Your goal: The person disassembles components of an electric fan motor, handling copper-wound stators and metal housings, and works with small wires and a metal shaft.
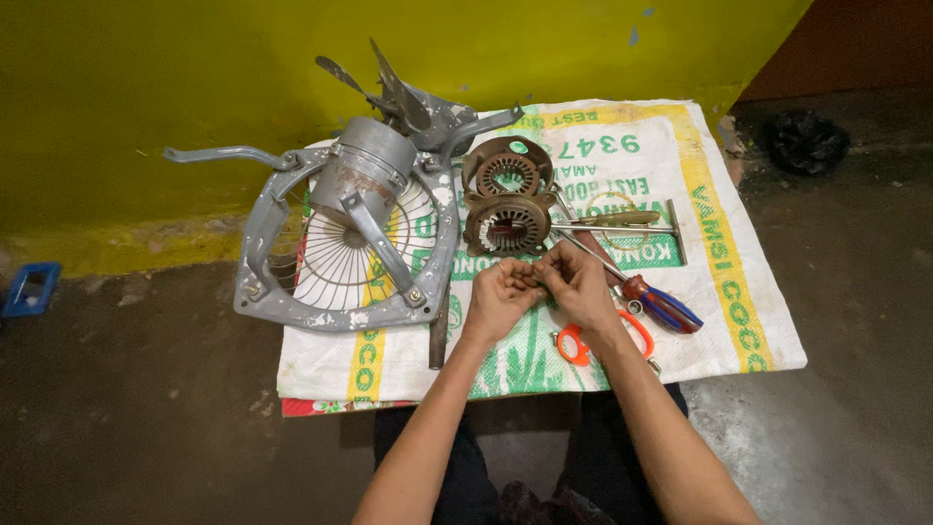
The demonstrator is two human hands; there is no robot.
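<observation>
My left hand [500,294] and my right hand [575,282] meet fingertip to fingertip over a white woven sack [719,292]. They pinch something small between them; it is too small to make out. Just beyond my fingers lie two round rusty motor stators [506,224], one behind the other. A red and blue screwdriver [661,303] lies to the right of my right hand. Orange-handled scissors [575,345] sit partly under my right wrist.
A grey exhaust fan frame with wire guard and motor housing [360,233] lies at the left of the sack. Fan blades [408,97] rest behind it near the yellow wall. More tools [622,222] lie by the stators. A blue object [29,289] sits on the floor far left.
</observation>
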